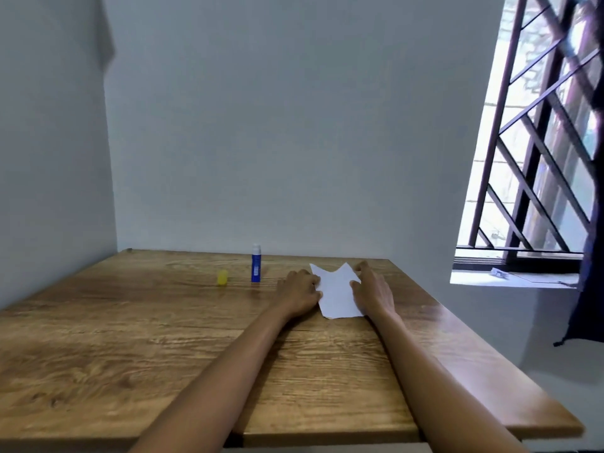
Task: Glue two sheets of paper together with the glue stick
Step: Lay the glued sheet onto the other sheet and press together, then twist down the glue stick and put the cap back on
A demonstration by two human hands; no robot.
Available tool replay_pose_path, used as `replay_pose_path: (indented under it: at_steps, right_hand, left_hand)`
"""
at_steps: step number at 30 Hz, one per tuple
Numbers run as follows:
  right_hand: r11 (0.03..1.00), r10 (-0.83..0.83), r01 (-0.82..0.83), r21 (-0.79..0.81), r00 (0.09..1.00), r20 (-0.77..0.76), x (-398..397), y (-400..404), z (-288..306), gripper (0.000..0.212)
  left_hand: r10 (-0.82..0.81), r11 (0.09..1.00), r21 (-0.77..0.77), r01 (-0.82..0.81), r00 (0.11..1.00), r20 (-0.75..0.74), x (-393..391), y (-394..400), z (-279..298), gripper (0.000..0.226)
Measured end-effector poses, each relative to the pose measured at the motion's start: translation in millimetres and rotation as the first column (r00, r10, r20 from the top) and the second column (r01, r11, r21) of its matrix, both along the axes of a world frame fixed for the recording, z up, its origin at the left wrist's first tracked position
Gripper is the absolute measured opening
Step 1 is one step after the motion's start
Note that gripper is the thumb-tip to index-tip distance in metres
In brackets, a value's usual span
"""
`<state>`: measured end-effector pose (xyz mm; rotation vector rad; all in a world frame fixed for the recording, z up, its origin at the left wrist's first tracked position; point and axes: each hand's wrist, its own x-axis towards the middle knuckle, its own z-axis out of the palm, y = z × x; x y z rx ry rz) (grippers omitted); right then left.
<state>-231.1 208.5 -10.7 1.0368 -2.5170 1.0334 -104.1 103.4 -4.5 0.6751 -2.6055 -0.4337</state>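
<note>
White paper [336,294] lies flat on the wooden table [130,338] near its far right side; two corners show at its far edge, so it looks like stacked sheets. My left hand [299,294] rests palm down on the paper's left edge. My right hand [372,291] presses flat on its right edge. A blue glue stick [256,268] stands upright, uncapped, to the left of my hands. Its yellow cap [222,277] sits on the table further left.
The table stands in a corner against pale walls. A barred window [539,142] with a white sill [513,277] is at the right, and a dark curtain [588,289] hangs beside it.
</note>
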Motion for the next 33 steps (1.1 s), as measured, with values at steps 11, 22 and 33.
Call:
replay_pose_path:
  at_steps: [11, 22, 33]
  right_hand:
    - [0.819, 0.155, -0.093, 0.566, 0.986, -0.062, -0.7, -17.5, -3.2, 0.056]
    - [0.81, 0.149, -0.172, 0.56, 0.985, 0.086, -4.5, -16.6, -6.5, 0.059]
    - [0.991, 0.134, -0.12, 0.061, 0.901, -0.414, 33.8, -19.5, 12.9, 0.029]
  left_hand:
    - [-0.076, 0.997, 0.008, 0.078, 0.947, 0.313, -10.2, 0.5, -7.9, 0.05]
    - [-0.048, 0.999, 0.012, 0.047, 0.941, 0.336, -9.3, 3.4, -9.0, 0.054]
    - [0.143, 0.916, -0.287, -0.281, 0.896, -0.419, 39.4, -12.1, 2.7, 0.04]
